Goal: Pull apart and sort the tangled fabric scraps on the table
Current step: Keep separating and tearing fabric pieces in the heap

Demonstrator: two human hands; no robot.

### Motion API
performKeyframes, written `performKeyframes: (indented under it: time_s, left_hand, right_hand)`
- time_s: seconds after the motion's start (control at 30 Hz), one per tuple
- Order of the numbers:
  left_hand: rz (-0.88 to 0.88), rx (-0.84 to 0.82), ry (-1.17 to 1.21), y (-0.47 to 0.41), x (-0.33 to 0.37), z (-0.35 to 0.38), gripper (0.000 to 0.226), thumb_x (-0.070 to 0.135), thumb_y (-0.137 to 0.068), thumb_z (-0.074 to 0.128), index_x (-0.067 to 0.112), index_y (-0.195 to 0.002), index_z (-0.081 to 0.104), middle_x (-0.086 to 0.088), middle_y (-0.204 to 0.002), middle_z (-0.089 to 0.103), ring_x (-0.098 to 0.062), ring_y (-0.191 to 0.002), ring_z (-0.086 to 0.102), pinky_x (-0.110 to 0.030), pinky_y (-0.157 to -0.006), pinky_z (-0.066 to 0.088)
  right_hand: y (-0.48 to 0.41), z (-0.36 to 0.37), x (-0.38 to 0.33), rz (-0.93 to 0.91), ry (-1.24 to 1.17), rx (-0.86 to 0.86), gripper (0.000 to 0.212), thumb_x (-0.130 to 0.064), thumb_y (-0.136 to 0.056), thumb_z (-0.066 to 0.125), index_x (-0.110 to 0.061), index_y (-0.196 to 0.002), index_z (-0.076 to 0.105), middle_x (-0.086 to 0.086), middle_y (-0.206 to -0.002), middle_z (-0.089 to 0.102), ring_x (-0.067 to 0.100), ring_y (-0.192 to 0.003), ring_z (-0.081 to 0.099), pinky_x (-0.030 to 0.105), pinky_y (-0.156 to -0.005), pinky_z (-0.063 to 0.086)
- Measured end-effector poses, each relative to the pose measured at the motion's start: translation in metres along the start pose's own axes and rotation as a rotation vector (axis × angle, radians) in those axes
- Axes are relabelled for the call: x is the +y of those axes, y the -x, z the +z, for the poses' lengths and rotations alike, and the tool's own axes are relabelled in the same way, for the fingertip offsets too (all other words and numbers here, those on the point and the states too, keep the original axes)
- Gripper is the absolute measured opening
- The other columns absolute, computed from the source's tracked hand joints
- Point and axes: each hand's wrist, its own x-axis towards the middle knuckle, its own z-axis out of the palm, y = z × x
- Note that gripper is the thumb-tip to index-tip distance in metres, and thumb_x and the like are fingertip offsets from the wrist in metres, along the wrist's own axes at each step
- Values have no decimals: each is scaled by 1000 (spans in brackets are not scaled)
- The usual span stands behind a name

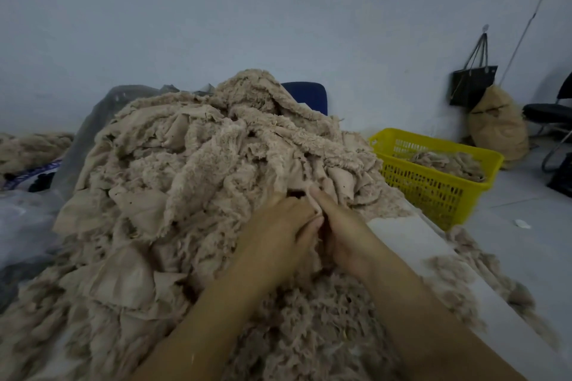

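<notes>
Head view: the only one, looking down over my forearms.
Pile point(192, 170): beige fleecy scraps, heaped high, covering most of the table point(411, 244); only a pale strip of tabletop shows at the right edge.
Left hand point(278, 226): at the pile's near right side, back up, fingers curled down into the cloth, thumb against my right hand.
Right hand point(346, 235): touching the left, thumb and forefinger pinching a scrap point(309, 198).
Scrap: a thin fold standing up between my two hands, attached to the tangle above; where it ends I cannot tell.
Grip: both hands clenched on that same scrap, fingertips mostly buried.
Near pile: shredded fluff lies under my wrists and forearms.
Basket point(433, 141): yellow, slotted, on the floor point(532, 226) right of the table, some beige scraps inside.
Fluff point(483, 260): loose bits on the floor below the table's edge.
Bag point(472, 83): black, hanging on the wall at right.
Sack point(498, 127): tan, stuffed, below the bag.
Chair point(548, 111): black, far right, partly cut off.
Seat back point(306, 96): blue, behind the pile top.
Plastic point(24, 219): clear sheeting at the left, beside the pile.
</notes>
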Motion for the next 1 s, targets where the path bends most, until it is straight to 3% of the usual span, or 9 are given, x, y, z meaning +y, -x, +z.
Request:
performKeyframes:
  time_s: [0.13, 0.2, 0.33, 0.47, 0.57, 0.7, 0.8, 0.87, 1.0]
  left_hand:
    - [-390, -69, 417, -1, -8, 2, 54, 64, -89, 40, 18, -66, 57, 4, -68, 54, -4, -70, 52, -23, -66, 39]
    - [-664, -65, 713, -10, -13, -2, 60, 73, -88, 42, 20, -74, 66, 1, -76, 69, -7, -75, 66, -32, -79, 54]
    - [-890, -242, 1245, -33, -2, -4, 69, 67, -77, 65, 5, -105, 74, -14, -109, 73, -19, -106, 68, -35, -100, 50]
    - [-1071, 100, 1733, -59, -10, -10, 38, 26, -101, 55, 11, -69, 68, -5, -77, 69, -16, -75, 66, -27, -65, 52]
    - [-1183, 393, 2114, -67, -46, -23, 41, 26, -105, 44, 15, -67, 51, 2, -53, 50, -11, -57, 50, -25, -68, 43]
    - [-1231, 564, 2098, -55, -82, -20, 36, 16, -106, 32, 18, -71, 40, 6, -47, 33, -11, -49, 34, -25, -64, 36]
    - [-1296, 606, 2105, -50, -91, -9, 38, 16, -106, 34, 19, -69, 41, 7, -46, 33, -10, -49, 34, -25, -64, 38]
    - [-1325, 648, 2099, -52, -97, -4, 39, 16, -106, 34, 18, -67, 41, 6, -44, 35, -11, -48, 36, -25, -63, 40]
    - [-1358, 682, 2073, -56, -103, -7, 37, 12, -105, 30, 14, -73, 49, 1, -53, 50, -10, -54, 44, -23, -57, 47]
  right_hand:
    - [-4, 5, 1, -182, 311, 297, 30, -40, -100, 51, -22, -117, 68, 2, -110, 71, 18, -99, 67, 37, -86, 55]
    - [1, 5, 2, -343, 574, 370, 33, -46, -101, 44, -23, -110, 67, -3, -99, 68, 16, -93, 63, 32, -78, 50]
    - [13, 26, 11, -427, 756, 105, 33, -42, -102, 44, -25, -86, 68, -7, -80, 68, 6, -73, 63, 21, -59, 45]
    - [17, 21, 16, -358, 753, 48, 46, -41, -99, 52, -28, -56, 44, -18, -45, 48, -3, -43, 44, 11, -43, 30]
    - [22, 1, 13, -293, 708, 5, 50, -43, -98, 56, -28, -55, 37, -14, -44, 35, 1, -41, 34, 18, -44, 28]
    - [32, -12, 2, -214, 507, -38, 50, -54, -92, 60, -11, -67, 52, 6, -60, 46, 19, -55, 46, 25, -55, 39]
    - [37, -10, 5, -136, 301, -47, 47, -45, -89, 65, 1, -84, 64, 34, -83, 61, 44, -74, 59, 47, -72, 52]
    - [40, -9, 6, -95, 194, -18, 29, -36, -91, 67, -10, -81, 75, 35, -93, 64, 46, -86, 59, 52, -83, 50]
    - [40, -23, 4, -33, -109, 11, 27, -33, -91, 62, -15, -82, 80, 16, -89, 74, 31, -74, 71, 34, -66, 56]
